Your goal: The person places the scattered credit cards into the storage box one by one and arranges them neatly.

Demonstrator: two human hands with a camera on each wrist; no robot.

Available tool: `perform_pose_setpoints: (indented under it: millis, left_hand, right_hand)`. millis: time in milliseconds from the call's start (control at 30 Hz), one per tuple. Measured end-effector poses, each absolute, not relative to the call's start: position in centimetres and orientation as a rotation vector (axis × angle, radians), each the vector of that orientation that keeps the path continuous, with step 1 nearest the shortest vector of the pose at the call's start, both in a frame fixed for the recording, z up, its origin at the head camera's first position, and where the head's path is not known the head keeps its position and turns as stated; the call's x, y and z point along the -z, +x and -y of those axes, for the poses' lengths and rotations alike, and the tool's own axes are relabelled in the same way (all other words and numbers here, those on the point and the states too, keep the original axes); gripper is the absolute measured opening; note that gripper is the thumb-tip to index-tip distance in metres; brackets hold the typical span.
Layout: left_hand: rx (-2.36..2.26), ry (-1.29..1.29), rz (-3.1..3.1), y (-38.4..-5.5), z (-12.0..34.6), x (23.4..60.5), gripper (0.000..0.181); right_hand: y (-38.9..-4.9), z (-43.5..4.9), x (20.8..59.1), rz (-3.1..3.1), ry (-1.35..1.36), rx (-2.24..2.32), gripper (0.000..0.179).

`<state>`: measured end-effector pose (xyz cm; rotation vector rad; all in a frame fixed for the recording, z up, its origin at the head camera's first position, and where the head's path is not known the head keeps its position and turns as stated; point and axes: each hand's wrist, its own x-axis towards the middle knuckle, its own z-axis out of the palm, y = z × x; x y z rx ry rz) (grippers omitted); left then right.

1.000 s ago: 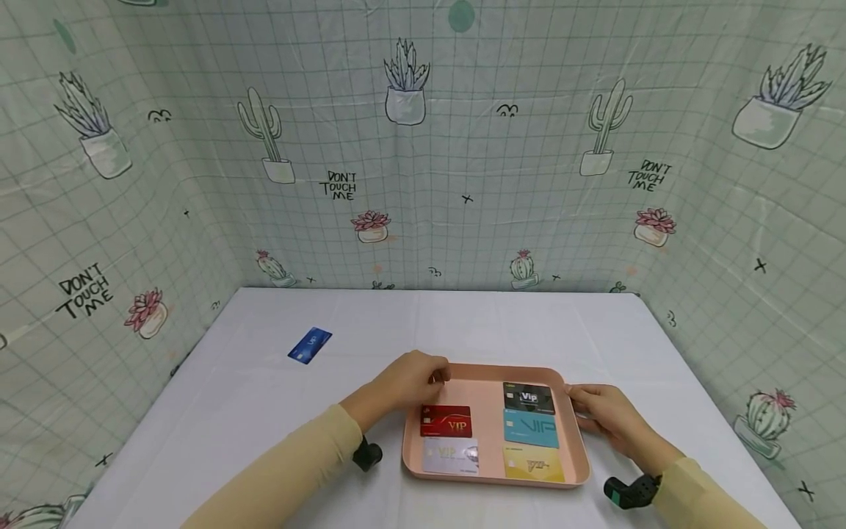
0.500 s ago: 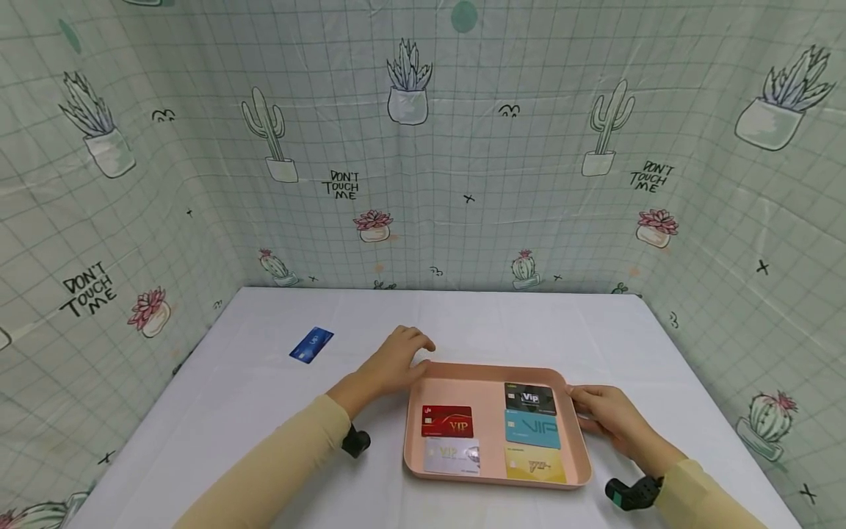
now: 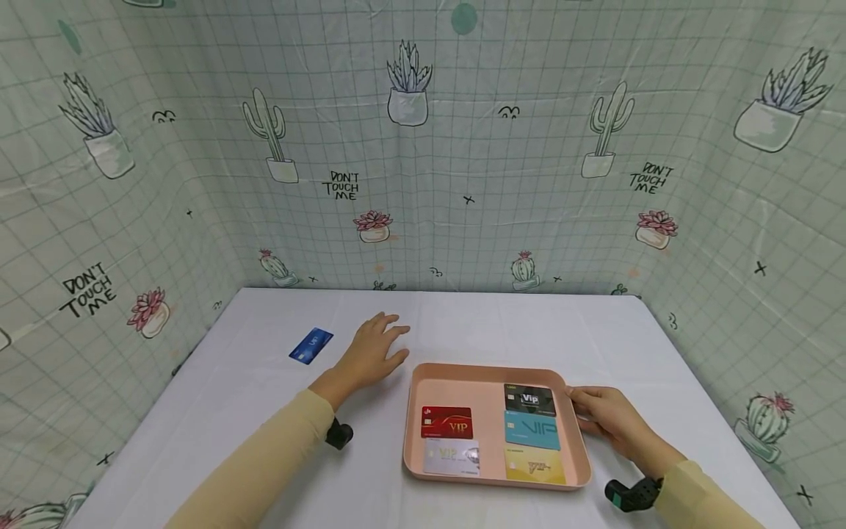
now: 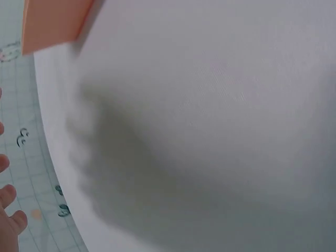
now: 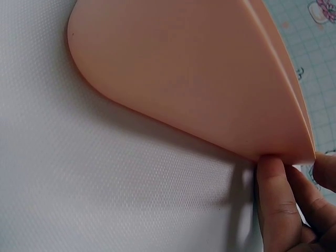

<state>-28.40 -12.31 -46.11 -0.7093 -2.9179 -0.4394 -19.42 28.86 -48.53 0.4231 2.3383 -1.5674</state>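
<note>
My left hand (image 3: pixel 373 349) is over the white table, fingers spread and holding nothing, between a blue card (image 3: pixel 311 345) and a pink tray (image 3: pixel 489 373). In the left wrist view only its fingertips (image 4: pixel 6 195) show at the left edge, with a shadow below. My right hand (image 3: pixel 604 411) grips the tray's right side near the far corner; in the right wrist view a fingertip (image 5: pixel 272 167) presses the outer wall. In the tray lie a red card (image 3: pixel 446 422) above a silver one (image 3: pixel 452 456) on the left, and black (image 3: pixel 529 400), turquoise (image 3: pixel 532 430) and yellow cards (image 3: pixel 534 466) on the right.
The white table (image 3: pixel 370 485) ends at a patterned cloth wall (image 3: pixel 436 147) at the back and sides. A dark wrist camera (image 3: pixel 339 434) is strapped to the left wrist and another camera (image 3: pixel 632 494) to the right.
My left hand has left the tray's far left corner, its fingers opening, and has moved left and a little farther back. The right hand stays at the tray's edge; tray and cards have not moved.
</note>
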Motion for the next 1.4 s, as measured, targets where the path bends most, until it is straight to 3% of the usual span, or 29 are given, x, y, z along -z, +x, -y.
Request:
perform_pose_setpoints:
  millis: [1000,1400]
  left_hand:
    - [0.419,-0.302,3.041,-30.4,21.4,47.6,0.047]
    - [0.604,-0.065,3.080,-31.3,24.6,49.1,0.061]
  right_hand:
    - [-20.1,-28.9,48.5,-2.345,0.456,1.545,0.063]
    - [-20.2,-29.0,48.8,-2.330,0.438,1.581,0.062]
